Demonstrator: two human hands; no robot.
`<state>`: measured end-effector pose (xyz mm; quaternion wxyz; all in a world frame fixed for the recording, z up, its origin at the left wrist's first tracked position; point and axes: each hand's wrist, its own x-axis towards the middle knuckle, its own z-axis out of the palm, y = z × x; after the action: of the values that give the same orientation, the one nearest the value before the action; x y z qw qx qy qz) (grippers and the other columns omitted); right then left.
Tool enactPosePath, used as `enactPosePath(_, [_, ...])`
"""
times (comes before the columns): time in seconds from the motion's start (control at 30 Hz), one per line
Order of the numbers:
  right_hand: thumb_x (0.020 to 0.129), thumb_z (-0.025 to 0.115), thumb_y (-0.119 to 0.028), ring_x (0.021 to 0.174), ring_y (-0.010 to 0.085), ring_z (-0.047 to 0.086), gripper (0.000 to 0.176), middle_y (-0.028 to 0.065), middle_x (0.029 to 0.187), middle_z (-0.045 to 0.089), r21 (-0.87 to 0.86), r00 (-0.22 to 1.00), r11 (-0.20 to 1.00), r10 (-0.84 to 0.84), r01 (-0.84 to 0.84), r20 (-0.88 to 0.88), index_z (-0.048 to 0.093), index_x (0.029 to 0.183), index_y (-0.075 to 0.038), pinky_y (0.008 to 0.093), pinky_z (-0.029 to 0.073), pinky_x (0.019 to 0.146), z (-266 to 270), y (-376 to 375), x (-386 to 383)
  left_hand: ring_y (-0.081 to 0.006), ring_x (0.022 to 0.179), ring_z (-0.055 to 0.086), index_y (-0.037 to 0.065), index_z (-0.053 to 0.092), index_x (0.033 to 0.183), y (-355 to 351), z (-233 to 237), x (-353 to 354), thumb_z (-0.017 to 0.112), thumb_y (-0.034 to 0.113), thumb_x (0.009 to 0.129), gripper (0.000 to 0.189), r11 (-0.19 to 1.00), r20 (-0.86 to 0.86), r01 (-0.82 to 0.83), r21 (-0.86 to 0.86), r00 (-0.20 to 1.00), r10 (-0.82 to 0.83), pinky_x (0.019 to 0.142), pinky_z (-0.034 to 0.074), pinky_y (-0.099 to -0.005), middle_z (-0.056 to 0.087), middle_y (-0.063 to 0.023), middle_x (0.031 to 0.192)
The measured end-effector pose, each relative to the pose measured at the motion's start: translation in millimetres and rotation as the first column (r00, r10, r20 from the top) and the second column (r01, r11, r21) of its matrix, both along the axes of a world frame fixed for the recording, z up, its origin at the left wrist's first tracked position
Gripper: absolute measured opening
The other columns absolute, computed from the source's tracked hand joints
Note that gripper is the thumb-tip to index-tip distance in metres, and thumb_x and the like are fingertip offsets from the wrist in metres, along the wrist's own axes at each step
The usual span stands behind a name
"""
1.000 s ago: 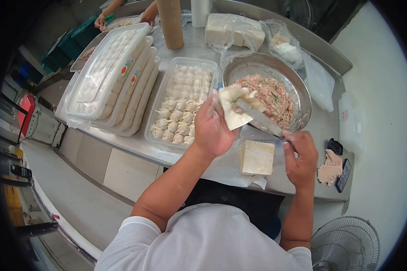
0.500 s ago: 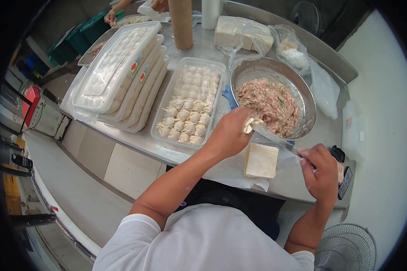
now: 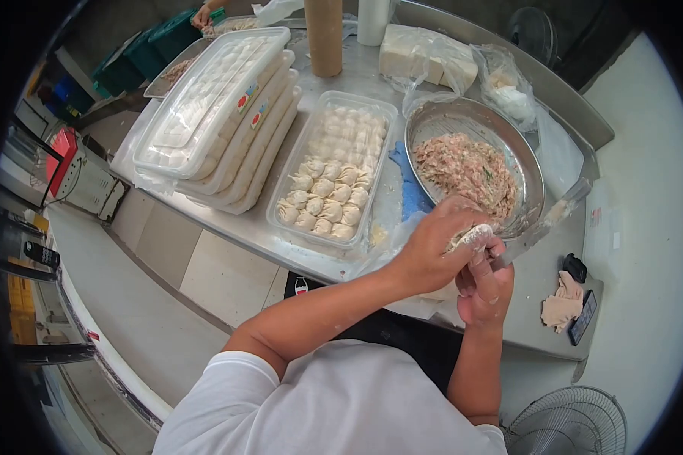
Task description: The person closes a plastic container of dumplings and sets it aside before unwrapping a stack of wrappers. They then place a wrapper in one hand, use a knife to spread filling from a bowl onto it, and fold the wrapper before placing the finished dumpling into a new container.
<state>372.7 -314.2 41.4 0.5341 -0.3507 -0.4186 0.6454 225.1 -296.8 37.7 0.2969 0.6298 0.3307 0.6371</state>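
My left hand (image 3: 442, 246) is closed around a floury dumpling (image 3: 474, 237), just in front of the meat filling (image 3: 469, 171) in a round steel bowl (image 3: 537, 163). My right hand (image 3: 487, 292) meets it from below, fingers against the dumpling. In the same right hand is a flat-bladed spatula (image 3: 558, 212), its blade smeared with filling and pointing up and right. To the left, a plastic tray (image 3: 281, 218) holds rows of shaped dumplings (image 3: 330, 189). The square wrappers are mostly hidden under my hands.
Stacked lidded trays (image 3: 220, 121) stand at the left. Behind are a brown cylinder (image 3: 325, 38), a bagged white block (image 3: 429, 57) and plastic bags (image 3: 505, 87). A cloth (image 3: 561, 302) and phone (image 3: 582, 318) lie at the right edge. Another person's hand (image 3: 202, 17) is at far left.
My right hand has moved left to join my left hand at the dumpling. The spatula has swung from over the bowl's near edge to pointing right. The view has shifted slightly.
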Motion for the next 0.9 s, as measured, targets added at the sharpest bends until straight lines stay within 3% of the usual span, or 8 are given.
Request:
enactPosePath(0.07, [0.09, 0.072, -0.017, 0.053, 0.0033, 0.042, 0.035, -0.0017, 0.079, 0.057, -0.044, 0.998, 0.999, 0.016, -0.019, -0.056, 0.056, 0.116, 0.0, 0.0199, 0.031, 0.045, 2.4, 3.0, 4.6, -0.0343, 0.106, 0.065, 0.004, 0.066, 0.124, -5.3, 11.1, -21.3, 0.066, 0.011, 0.091, 0.033, 0.993, -0.242, 0.113, -0.019, 0.964, -0.114, 0.091, 0.052, -0.0391, 0.064, -0.017, 0.119])
enactPosePath(0.23, [0.089, 0.068, -0.012, 0.053, 0.0021, 0.041, 0.032, 0.0006, 0.079, 0.061, -0.113, 0.992, 0.985, 0.124, -0.127, -0.032, 0.058, 0.117, 0.001, 0.0193, 0.03, 0.046, 1.8, 5.2, 13.3, -0.0295, 0.108, 0.066, 0.012, 0.072, 0.118, 3.4, 6.0, -57.4, 0.079, 0.003, 0.075, 0.044, 0.956, -0.475, 0.292, 0.013, 0.843, -0.252, 0.092, 0.054, -0.0384, 0.068, -0.0128, 0.115])
enactPosePath(0.3, [0.089, 0.068, -0.013, 0.054, 0.001, 0.04, 0.036, 0.0029, 0.083, 0.064, -0.11, 0.951, 0.982, 0.175, -0.152, 0.253, 0.059, 0.12, 0.002, 0.0187, 0.029, 0.047, 13.4, 3.7, 8.0, -0.0293, 0.103, 0.067, 0.009, 0.073, 0.108, 18.7, 9.2, -87.6, 0.079, 0.003, 0.075, 0.034, 0.977, -0.575, 0.203, -0.066, 0.792, -0.204, 0.089, 0.055, -0.0383, 0.069, -0.0123, 0.108])
enactPosePath(0.43, [0.089, 0.067, -0.018, 0.048, 0.0019, 0.035, 0.037, 0.0073, 0.086, 0.065, -0.004, 0.932, 0.995, 0.095, -0.099, 0.351, 0.06, 0.118, 0.003, 0.0198, 0.026, 0.043, -1.2, 5.0, 22.8, -0.0301, 0.096, 0.067, 0.004, 0.07, 0.098, 63.5, 4.7, -161.1, 0.077, 0.001, 0.077, 0.023, 0.97, -0.75, -0.222, -0.095, 0.657, 0.076, 0.085, 0.053, -0.0376, 0.068, -0.0133, 0.099])
enactPosePath(0.67, [0.09, 0.068, -0.018, 0.048, 0.0022, 0.036, 0.033, 0.0062, 0.084, 0.065, -0.016, 0.9, 1.0, 0.025, -0.02, 0.436, 0.062, 0.116, 0.001, 0.0205, 0.027, 0.044, -12.9, 3.9, 39.5, -0.031, 0.104, 0.066, 0.003, 0.068, 0.105, 75.7, 7.7, -174.7, 0.07, 0.0, 0.081, 0.024, 0.881, -0.682, -0.198, -0.43, 0.71, -0.173, 0.094, 0.05, -0.0389, 0.069, -0.0168, 0.111])
enactPosePath(0.73, [0.09, 0.068, -0.018, 0.048, 0.0022, 0.036, 0.032, 0.0061, 0.084, 0.065, 0.02, 0.879, 1.0, 0.0, -0.011, 0.476, 0.062, 0.116, 0.0, 0.0206, 0.026, 0.044, -14.1, 3.2, 46.0, -0.0385, 0.111, 0.064, 0.005, 0.068, 0.116, 78.1, 2.5, -173.1, 0.062, -0.002, 0.079, 0.038, 0.857, -0.676, -0.224, -0.464, 0.714, -0.18, 0.097, 0.049, -0.0403, 0.068, -0.0216, 0.117])
enactPosePath(0.8, [0.092, 0.068, -0.015, 0.079, 0.0079, 0.055, 0.027, 0.0014, 0.091, 0.064, 0.045, 0.804, 0.999, -0.017, -0.012, 0.595, 0.065, 0.114, 0.001, 0.0241, 0.044, 0.07, -9.7, 2.6, 53.1, -0.0365, 0.112, 0.064, 0.006, 0.068, 0.118, 81.4, -3.1, -174.2, 0.064, -0.002, 0.081, 0.038, 0.872, -0.741, -0.231, -0.431, 0.642, -0.197, 0.098, 0.049, -0.0397, 0.068, -0.0201, 0.12])
enactPosePath(0.9, [0.096, 0.062, -0.01, 0.083, 0.0135, 0.059, 0.022, 0.0063, 0.095, 0.065, 0.191, 0.704, 0.982, -0.143, 0.011, 0.695, 0.066, 0.114, 0.001, 0.0265, 0.047, 0.078, 10.8, 2.1, 58.0, -0.0351, 0.113, 0.064, 0.006, 0.067, 0.121, 82.0, -5.7, -177.6, 0.065, -0.003, 0.083, 0.039, 0.89, -0.801, -0.215, -0.403, 0.553, -0.229, 0.099, 0.049, -0.0396, 0.068, -0.0186, 0.122])
